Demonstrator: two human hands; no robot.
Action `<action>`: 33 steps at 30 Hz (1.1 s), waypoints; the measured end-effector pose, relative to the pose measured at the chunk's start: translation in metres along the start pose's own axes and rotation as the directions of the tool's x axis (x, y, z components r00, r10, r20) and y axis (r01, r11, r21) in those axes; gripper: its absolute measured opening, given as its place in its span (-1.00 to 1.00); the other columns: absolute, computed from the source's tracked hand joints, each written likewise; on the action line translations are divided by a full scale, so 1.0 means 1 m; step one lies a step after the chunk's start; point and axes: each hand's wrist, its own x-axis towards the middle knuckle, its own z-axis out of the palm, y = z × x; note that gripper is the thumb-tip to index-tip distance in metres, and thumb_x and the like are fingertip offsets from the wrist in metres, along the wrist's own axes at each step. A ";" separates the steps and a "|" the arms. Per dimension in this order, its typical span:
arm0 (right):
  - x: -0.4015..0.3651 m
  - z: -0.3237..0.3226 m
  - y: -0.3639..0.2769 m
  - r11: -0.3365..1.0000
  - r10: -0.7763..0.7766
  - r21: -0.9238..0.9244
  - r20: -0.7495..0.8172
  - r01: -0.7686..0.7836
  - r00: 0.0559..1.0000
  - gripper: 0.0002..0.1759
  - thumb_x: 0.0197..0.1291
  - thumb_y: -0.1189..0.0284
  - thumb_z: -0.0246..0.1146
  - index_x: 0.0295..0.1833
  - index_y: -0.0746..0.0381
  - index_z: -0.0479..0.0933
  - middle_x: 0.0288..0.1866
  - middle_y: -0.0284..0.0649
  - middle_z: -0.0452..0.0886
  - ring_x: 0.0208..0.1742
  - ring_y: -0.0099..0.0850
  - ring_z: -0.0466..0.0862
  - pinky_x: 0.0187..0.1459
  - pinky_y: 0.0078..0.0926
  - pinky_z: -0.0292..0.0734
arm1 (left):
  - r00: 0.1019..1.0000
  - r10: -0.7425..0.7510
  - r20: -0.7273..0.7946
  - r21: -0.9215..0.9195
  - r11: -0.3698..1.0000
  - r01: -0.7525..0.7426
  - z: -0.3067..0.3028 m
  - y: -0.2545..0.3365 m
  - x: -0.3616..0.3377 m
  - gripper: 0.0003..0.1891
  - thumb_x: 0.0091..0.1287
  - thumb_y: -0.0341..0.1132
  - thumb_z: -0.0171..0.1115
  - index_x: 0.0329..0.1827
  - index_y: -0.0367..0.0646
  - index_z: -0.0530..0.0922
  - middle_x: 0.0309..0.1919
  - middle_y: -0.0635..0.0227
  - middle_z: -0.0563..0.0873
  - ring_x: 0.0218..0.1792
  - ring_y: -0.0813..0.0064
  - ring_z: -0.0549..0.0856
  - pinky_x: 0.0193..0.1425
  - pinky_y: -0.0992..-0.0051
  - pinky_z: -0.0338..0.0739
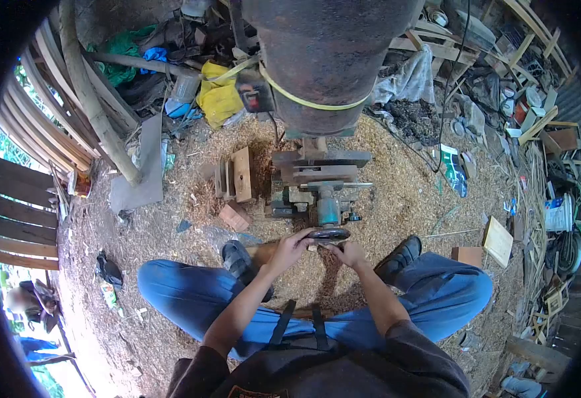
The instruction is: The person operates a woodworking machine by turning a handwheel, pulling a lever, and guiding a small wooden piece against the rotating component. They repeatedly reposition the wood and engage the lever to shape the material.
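A black handwheel (329,234) sits at the near end of a machine with a teal-green housing (328,211), low between my knees. My left hand (291,250) is closed on the wheel's left rim, its fingers reaching over the edge. On the near right side of the rim, my right hand (349,255) is closed too, its fingers partly hidden. Beyond the housing are flat metal plates (320,174), and behind them stands a large dark rusty cylinder (320,66) with a yellow strap (317,105) around it.
Wood shavings cover the ground. Wooden blocks (242,174) and a reddish block (235,217) lie left of the machine. A switch box (254,93) hangs by the cylinder. Yellow cloth (218,96) lies at the back left. At the right are a board (497,241) and scrap.
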 end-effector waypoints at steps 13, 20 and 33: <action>0.009 -0.028 -0.023 0.847 0.057 0.431 0.510 -0.312 0.858 -0.42 0.31 -0.11 0.31 -0.20 0.28 0.69 -0.59 -0.22 0.63 -0.59 -0.34 0.65 -0.51 -0.29 0.56 | 1.000 0.021 -0.022 -0.023 1.000 -0.022 -0.013 -0.011 -0.006 -0.66 0.53 -0.37 0.20 0.30 -0.30 0.59 -0.09 0.16 0.82 -0.14 0.52 0.73 -0.01 0.46 0.61; -0.017 -0.035 -0.020 0.142 -0.201 0.792 0.610 -0.593 0.766 -0.58 0.51 0.12 0.20 0.08 0.29 0.57 -0.36 -0.30 0.67 -0.60 -0.63 0.56 -0.65 -0.75 0.42 | 0.999 0.033 -0.011 0.027 0.999 -0.032 -0.022 0.009 -0.005 -0.63 0.51 -0.32 0.25 0.28 -0.33 0.59 0.01 0.09 0.80 -0.06 0.35 0.76 0.08 0.40 0.61; 0.003 -0.013 -0.022 -0.105 -0.240 0.713 0.658 -0.693 0.713 -0.84 0.56 0.30 0.13 0.00 0.16 0.51 -0.61 -0.60 0.22 -0.71 -0.79 0.19 -0.76 -0.78 0.01 | 0.998 -0.056 0.024 0.045 0.997 0.055 -0.028 0.013 -0.003 -0.66 0.41 -0.54 0.20 0.23 -0.33 0.62 -0.19 -0.02 0.81 -0.22 0.33 0.82 -0.11 0.39 0.65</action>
